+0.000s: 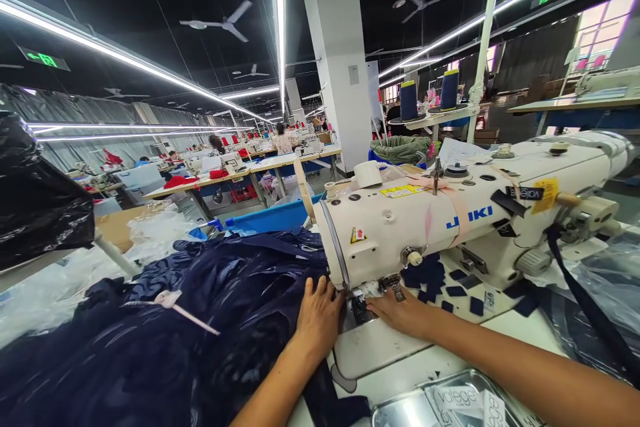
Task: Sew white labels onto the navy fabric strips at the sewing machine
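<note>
A white JUKI sewing machine (pixel 390 233) stands before me, its needle area low at the left end. Under the presser foot (pixel 359 297) lies a small dark navy piece of fabric (pixel 360 312). My left hand (pixel 320 313) lies on the edge of a large heap of navy garments (pixel 210 307), fingers apart, its thumb side close to the foot. From the right, my right hand (pixel 397 310) reaches in with bent fingers together, tips at the navy piece; the machine head hides part of them. A pale strip (pixel 187 310) lies across the heap.
Small navy patches (pixel 455 290) lie scattered on the machine bed. A metal tray (pixel 415 407) with printed labels sits at the front right. Navy thread cones (pixel 409 101) stand behind. A black plastic bag (pixel 40 193) is at left. Farther back are work tables and people.
</note>
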### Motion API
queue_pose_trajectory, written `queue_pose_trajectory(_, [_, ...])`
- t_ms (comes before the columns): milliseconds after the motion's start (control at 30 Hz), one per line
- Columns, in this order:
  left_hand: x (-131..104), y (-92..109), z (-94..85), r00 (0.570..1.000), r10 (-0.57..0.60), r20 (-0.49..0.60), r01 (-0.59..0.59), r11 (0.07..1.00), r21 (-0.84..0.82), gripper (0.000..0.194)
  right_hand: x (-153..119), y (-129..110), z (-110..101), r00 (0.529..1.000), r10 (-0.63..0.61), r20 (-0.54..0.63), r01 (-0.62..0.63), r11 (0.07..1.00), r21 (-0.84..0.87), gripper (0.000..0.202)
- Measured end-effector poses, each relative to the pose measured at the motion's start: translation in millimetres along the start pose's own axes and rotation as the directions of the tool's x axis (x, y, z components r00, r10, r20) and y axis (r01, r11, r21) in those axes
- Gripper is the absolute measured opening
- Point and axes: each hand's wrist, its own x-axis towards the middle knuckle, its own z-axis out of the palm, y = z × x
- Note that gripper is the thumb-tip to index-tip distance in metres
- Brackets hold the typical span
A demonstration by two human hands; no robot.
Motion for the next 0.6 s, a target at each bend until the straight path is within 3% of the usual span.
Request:
queue_pose_trajectory(333, [7.9,-3.3,4.5,0.999,0.022,-0.031,-0.024,0.998,-0.063,0.038,1.2,-7.9,0.0,0.971,0.165,0.174,-0.201,0.956,0.216,0.023])
queue_pose_trajectory(600, [9.8,-5.4,5.0,0.999,0.010,-0.047,-0.011,0.999,-0.031,0.036,-3.9,-10.5,18.7,0.971,0.098,0.218,-0.095,0.995,-0.023,0.032])
